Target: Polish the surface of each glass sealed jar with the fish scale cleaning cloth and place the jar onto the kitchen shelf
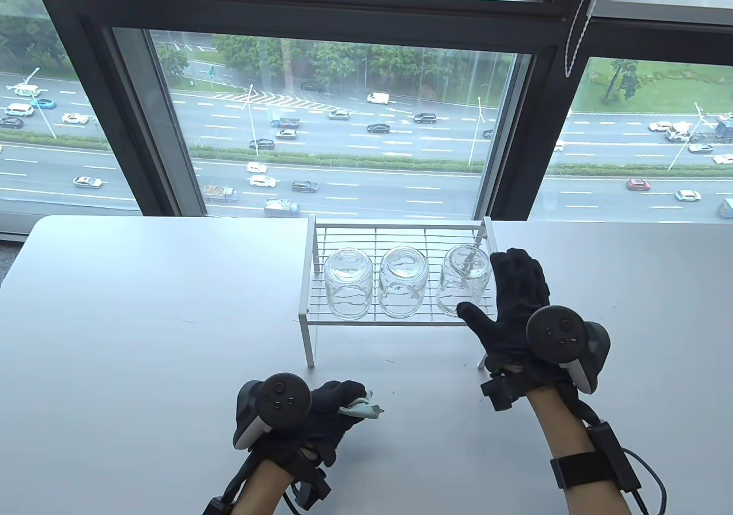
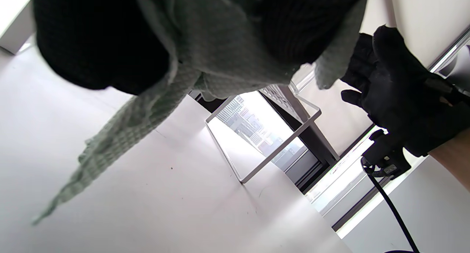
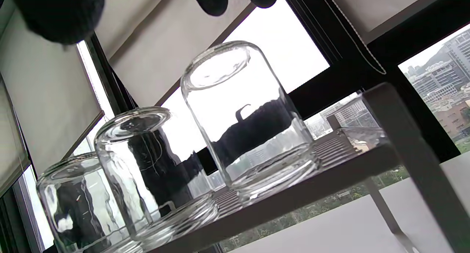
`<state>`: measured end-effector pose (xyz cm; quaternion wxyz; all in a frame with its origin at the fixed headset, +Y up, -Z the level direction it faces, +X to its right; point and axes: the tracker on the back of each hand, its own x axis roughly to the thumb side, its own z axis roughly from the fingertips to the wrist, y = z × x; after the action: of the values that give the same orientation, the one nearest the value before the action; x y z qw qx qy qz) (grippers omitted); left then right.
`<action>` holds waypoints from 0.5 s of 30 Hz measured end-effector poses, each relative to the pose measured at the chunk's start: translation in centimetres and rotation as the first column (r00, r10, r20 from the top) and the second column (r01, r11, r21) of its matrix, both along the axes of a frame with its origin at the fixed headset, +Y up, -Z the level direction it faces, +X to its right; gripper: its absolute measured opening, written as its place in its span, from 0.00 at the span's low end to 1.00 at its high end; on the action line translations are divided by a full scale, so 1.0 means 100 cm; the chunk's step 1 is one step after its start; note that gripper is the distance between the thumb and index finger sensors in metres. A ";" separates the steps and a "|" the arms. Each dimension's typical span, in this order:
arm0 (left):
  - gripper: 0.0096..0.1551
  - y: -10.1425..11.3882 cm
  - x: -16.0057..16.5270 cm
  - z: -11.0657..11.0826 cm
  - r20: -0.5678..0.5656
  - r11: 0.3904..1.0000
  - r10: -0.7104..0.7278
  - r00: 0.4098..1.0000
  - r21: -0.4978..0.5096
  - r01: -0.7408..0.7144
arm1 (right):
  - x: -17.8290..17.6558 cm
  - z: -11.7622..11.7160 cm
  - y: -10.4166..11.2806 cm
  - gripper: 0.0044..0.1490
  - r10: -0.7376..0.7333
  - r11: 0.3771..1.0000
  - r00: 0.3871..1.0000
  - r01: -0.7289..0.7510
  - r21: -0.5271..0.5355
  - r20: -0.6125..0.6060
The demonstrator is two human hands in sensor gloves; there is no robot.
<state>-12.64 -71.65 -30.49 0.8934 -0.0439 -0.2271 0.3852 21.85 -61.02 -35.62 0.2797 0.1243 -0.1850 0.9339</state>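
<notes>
Three clear glass jars stand mouth-down in a row on the white wire shelf (image 1: 401,320): a left jar (image 1: 347,284), a middle jar (image 1: 403,283) and a right jar (image 1: 465,279). My right hand (image 1: 504,303) hovers just right of the right jar, fingers spread, thumb by the jar's lower rim; I cannot tell whether it touches. In the right wrist view the right jar (image 3: 246,117) stands free below the fingertips (image 3: 55,14). My left hand (image 1: 329,403) lies on the table in front of the shelf and grips the pale green cloth (image 1: 362,407), which hangs from the fingers (image 2: 147,109).
The white table (image 1: 143,320) runs wide to the left of the shelf. A large window (image 1: 320,114) stands right behind the table's far edge. The shelf's front legs (image 1: 309,343) rest on the table near both hands.
</notes>
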 end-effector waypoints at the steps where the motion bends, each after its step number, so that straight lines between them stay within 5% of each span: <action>1: 0.29 0.000 0.000 0.000 -0.001 1.000 0.002 1.000 0.000 -0.002 | -0.001 0.005 0.000 0.60 0.026 1.000 1.000 -0.026 0.009 -0.011; 8: 0.29 0.000 -0.006 -0.001 -0.023 1.000 0.008 1.000 -0.005 -0.008 | -0.026 0.049 -0.014 0.58 0.217 0.975 0.971 -0.210 0.074 -0.100; 15: 0.30 0.002 -0.009 -0.001 -0.034 0.999 -0.041 0.999 0.002 0.041 | -0.050 0.067 -0.066 0.57 0.393 0.919 0.910 -0.388 0.065 -0.133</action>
<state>-13.55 -71.50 -30.59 0.9049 -0.0410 -0.2114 0.3673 16.82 -67.67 -28.91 0.0976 0.2309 -0.1532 0.9559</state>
